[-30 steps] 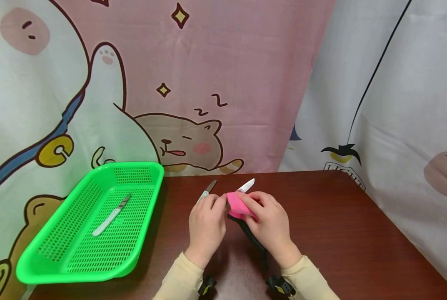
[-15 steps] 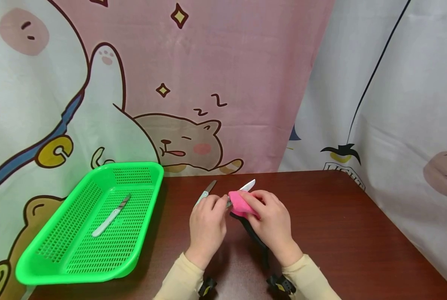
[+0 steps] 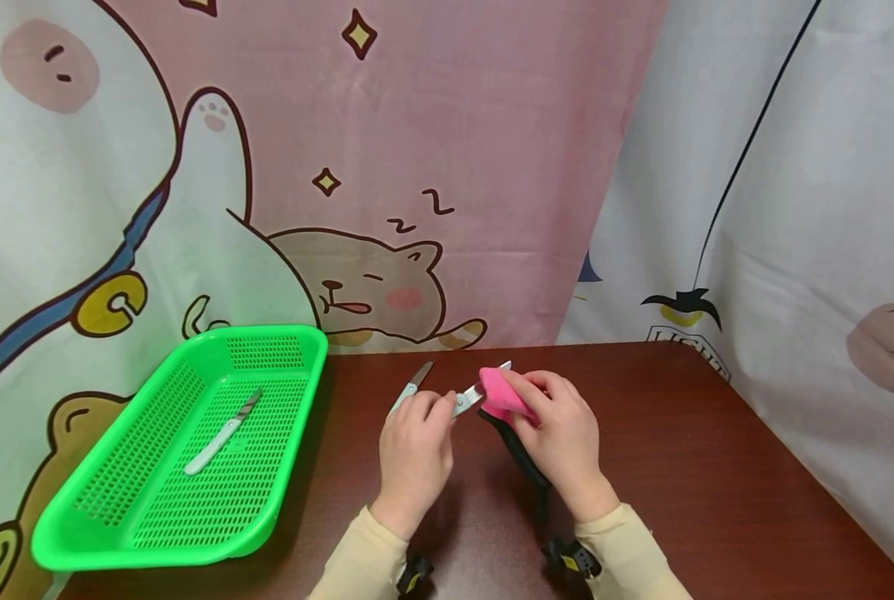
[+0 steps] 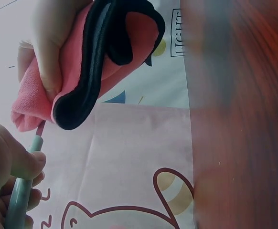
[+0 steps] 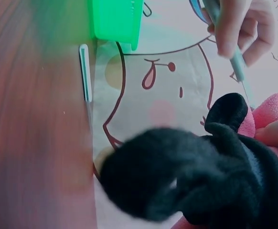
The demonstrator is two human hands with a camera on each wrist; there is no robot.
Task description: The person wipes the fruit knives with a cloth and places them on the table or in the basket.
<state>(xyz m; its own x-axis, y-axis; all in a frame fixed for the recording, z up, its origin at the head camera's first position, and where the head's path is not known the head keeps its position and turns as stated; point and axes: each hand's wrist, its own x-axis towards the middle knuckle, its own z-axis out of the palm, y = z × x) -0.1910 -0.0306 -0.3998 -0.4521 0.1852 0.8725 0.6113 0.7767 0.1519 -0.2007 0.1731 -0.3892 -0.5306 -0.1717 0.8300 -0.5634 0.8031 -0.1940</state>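
My left hand (image 3: 417,450) grips the pale handle of a small knife (image 4: 20,198), its blade pointing away to the upper right in the head view. With my right hand (image 3: 562,433) I pinch a folded pink cloth (image 3: 502,393) around that blade; only the tip and a bit near the handle show past it. A black-edged part of the cloth (image 4: 79,90) hangs below my right fingers. Just beyond my left hand a second knife (image 3: 415,385) lies on the table, its handle partly hidden by that hand.
A green plastic basket (image 3: 285,467) stands at the left of the brown table (image 3: 686,467), with a third knife (image 3: 222,435) lying in it. A printed curtain (image 3: 491,167) hangs behind the table's back edge.
My right hand and the pink cloth have slid along the blade, away from my left hand, toward the tip. More blade shows near the handle, less at the tip. My left hand has barely moved.
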